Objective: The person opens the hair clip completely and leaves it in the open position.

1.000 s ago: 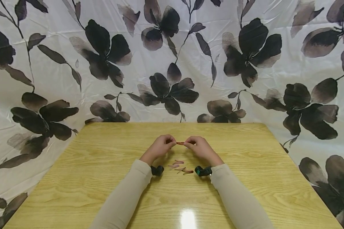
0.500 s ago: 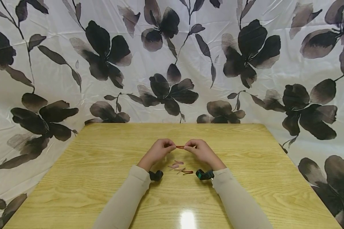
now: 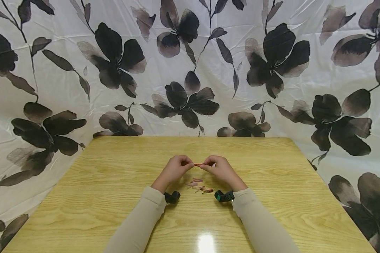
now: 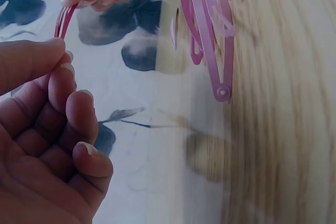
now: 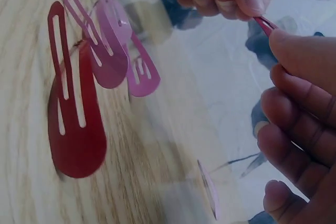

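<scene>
A red snap hair clip (image 3: 198, 164) is stretched sideways between my two hands above the table. My left hand (image 3: 176, 170) pinches one end with thumb and index finger; its other fingers are curled loosely. At the opposite end, my right hand (image 3: 222, 171) grips the clip the same way. Slender prongs of the held clip (image 4: 62, 22) show in the left wrist view, while the fingertips hide both ends. Below and nearer the body lie several loose clips, among them a red hair clip (image 5: 79, 153) and a pink hair clip (image 5: 111, 69).
Another pink clip (image 5: 209, 190) lies apart from the group, close to the right hand. The wooden table (image 3: 114, 196) meets a floral cloth (image 3: 228, 70) at its back edge. Black cameras sit on both wrists, the left wrist camera (image 3: 174, 197) beside the loose clips.
Both hands have come slightly nearer the body, with the red hair clip still held between them. The right thumb has shifted a little toward the left hand. The loose clips stay put.
</scene>
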The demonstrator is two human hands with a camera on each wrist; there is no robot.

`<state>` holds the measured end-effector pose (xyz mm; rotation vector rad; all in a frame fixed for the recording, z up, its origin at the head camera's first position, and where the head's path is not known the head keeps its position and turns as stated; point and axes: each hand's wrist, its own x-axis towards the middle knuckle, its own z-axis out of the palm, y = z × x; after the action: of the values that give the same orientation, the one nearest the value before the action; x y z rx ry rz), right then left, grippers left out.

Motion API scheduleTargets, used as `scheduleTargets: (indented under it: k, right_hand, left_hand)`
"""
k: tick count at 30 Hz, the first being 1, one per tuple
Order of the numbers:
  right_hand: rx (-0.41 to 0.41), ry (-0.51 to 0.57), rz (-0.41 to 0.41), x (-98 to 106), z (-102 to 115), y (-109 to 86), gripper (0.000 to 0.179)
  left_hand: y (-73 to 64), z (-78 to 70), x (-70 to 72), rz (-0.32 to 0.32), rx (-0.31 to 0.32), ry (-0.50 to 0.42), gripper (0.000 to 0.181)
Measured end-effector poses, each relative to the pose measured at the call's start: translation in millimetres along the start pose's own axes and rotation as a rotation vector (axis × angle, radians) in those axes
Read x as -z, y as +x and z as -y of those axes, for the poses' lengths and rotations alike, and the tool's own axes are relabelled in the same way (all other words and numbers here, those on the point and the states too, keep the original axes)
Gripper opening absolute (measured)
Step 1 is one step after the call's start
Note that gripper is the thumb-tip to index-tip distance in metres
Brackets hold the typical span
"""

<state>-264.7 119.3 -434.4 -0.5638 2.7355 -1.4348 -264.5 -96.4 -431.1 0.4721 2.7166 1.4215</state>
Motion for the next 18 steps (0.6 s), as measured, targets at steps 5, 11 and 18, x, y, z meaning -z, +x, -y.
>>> scheduleTargets:
  k: [5, 11, 18]
  right_hand:
    - [-0.004, -0.006, -0.023, -2.2, 2.2, -2.4, 0.014]
    - [-0.012, -0.018, -0.038, -5.5, 0.3, -2.8, 0.019]
    - [0.007, -0.04, -0.068, -8.3, -2.3, -1.9, 0.015]
  left_hand:
    - [-2.0, -2.7, -0.5, -0.01, -0.005, 0.017, 0.012]
    - [-4.2, -2.2, -1.5, -0.012, -0.024, 0.022, 0.012]
    - [-6.2, -1.9, -2.2, -0.018, -0.028, 0.031, 0.014]
